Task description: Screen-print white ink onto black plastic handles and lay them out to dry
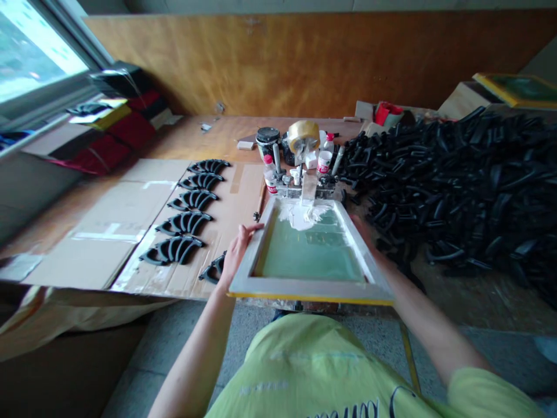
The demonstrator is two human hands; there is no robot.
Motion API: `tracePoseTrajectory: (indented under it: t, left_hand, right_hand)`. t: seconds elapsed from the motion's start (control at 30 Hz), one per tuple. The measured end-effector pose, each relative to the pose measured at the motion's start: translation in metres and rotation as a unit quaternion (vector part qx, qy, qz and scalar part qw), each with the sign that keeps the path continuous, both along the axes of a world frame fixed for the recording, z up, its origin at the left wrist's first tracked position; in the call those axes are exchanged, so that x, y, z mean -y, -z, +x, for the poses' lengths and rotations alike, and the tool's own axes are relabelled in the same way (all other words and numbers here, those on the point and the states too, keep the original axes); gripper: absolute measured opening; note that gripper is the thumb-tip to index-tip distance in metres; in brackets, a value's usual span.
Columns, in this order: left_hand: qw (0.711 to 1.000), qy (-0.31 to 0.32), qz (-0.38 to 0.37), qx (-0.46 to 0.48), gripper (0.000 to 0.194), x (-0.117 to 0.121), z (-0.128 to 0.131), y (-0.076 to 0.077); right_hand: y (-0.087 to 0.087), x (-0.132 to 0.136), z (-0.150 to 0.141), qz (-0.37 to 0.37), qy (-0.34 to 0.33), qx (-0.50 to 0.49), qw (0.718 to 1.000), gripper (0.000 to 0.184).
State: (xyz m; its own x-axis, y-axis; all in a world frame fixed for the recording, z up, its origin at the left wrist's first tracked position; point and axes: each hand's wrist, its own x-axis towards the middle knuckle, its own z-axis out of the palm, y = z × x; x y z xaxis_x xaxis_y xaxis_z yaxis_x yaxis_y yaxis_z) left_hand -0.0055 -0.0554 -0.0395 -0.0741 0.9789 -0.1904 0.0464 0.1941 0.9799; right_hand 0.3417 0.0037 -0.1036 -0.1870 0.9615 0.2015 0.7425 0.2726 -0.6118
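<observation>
A screen printing frame (304, 287) with a pale border and green mesh lies in front of me, clamped at its far end. White ink (304, 216) is smeared over the far part of the mesh. My left hand (238, 249) grips the frame's left side, fingertips on the edge. At the right side, my right hand (365, 232) is blurred and partly hidden behind the border, so its fingers do not show. A curved black plastic part (213, 270) lies just left of my left hand.
Rows of curved black parts (185, 222) lie on cardboard (100, 223) at left. A large heap of black parts (456, 186) covers the right. Behind the clamp (308, 187) stand red-capped bottles (270, 174), a black-lidded tub (267, 142) and a tape roll (303, 136).
</observation>
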Motion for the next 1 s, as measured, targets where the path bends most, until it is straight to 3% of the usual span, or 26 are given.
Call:
tracePoseTrajectory:
  t: [0.07,0.13,0.23,0.33,0.43,0.53,0.63,0.8,0.9,1.0]
  left_hand:
    - [0.998,0.017,-0.050,-0.024,0.065,0.017,-0.002,0.027]
    - [0.997,0.023,-0.072,-0.018,0.071,0.026,0.001,0.054]
    - [0.997,0.024,-0.076,-0.020,0.079,0.027,0.006,0.084]
    - [0.995,0.036,-0.079,-0.039,0.073,0.023,0.005,0.099]
    - [0.995,0.034,-0.082,-0.055,0.068,0.022,0.003,0.102]
    - [0.994,0.014,-0.074,-0.082,0.063,0.024,0.004,0.101]
    - [0.994,0.009,-0.069,-0.086,0.061,0.026,0.006,0.098]
    - [0.996,0.012,-0.073,-0.046,0.066,0.025,0.007,0.091]
    - [0.995,0.015,-0.083,-0.045,0.068,0.025,0.007,0.089]
    - [0.995,0.019,-0.089,-0.041,0.069,0.026,0.007,0.082]
  right_hand:
    - [-0.013,-0.018,0.011,0.051,0.081,0.011,0.995,0.034]
    - [-0.028,-0.039,-0.003,0.119,0.106,0.039,0.986,0.037]
    - [-0.044,-0.066,-0.053,0.152,0.023,0.119,0.981,0.045]
    - [-0.045,-0.069,-0.097,0.067,-0.048,0.214,0.973,0.020]
    - [-0.038,-0.044,-0.107,0.039,-0.100,0.255,0.961,0.012]
    - [-0.037,-0.014,-0.092,0.070,-0.223,0.254,0.939,0.016]
    - [-0.044,-0.007,-0.079,0.072,-0.313,0.230,0.919,0.013]
    - [-0.037,-0.010,-0.083,0.105,-0.220,0.204,0.948,0.013]
    - [-0.026,0.002,-0.082,0.130,-0.250,0.200,0.938,0.018]
    - [-0.029,-0.001,-0.081,0.115,-0.262,0.172,0.943,0.014]
